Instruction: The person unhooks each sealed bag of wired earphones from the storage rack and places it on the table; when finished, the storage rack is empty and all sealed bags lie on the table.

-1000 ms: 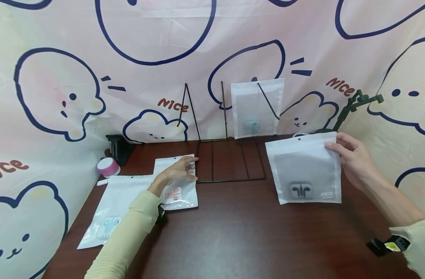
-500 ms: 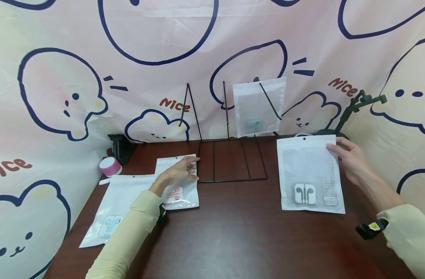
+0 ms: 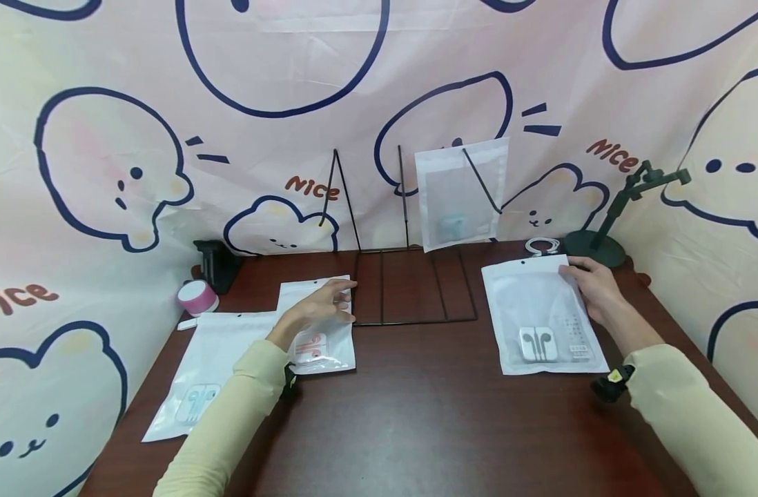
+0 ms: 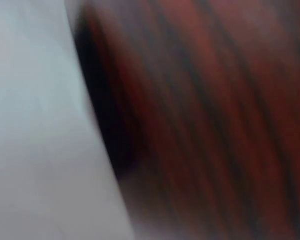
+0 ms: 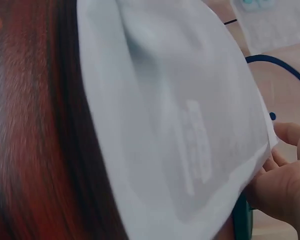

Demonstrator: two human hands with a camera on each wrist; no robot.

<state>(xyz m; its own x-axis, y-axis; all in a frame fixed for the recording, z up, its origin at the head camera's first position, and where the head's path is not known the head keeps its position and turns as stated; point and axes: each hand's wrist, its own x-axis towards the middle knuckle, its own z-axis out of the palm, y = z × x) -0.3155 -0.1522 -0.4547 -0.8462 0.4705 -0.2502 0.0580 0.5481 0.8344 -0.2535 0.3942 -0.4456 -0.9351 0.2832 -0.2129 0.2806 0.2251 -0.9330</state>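
Note:
My right hand [image 3: 596,290] pinches the upper right edge of a white zip pouch [image 3: 509,297], low over the table's right side. A boxed pair of earphones [image 3: 538,344] shows through its front. In the right wrist view this pouch [image 5: 155,115] bulges, its edge between thumb and fingers. My left hand [image 3: 313,307], fingers loosely bent, lies over a smaller white pouch [image 3: 338,348] with pink print, fingertips by its right edge. Another earphone pouch [image 3: 230,345] lies partly under the left forearm. The left wrist view is blurred, with no fingers showing.
A black wire rack [image 3: 416,322] stands mid-table at the back, with a white pouch [image 3: 444,186] hanging on its right hook. Back left are a pink-and-white tape roll [image 3: 197,297] and a black stand [image 3: 217,266]. Back right are a green lamp [image 3: 596,241] and a coiled white cable [image 3: 540,246].
My right hand has moved left and down toward the table with its pouch, which has tilted back. The lamp base and cable have come into view. My left hand has stayed put.

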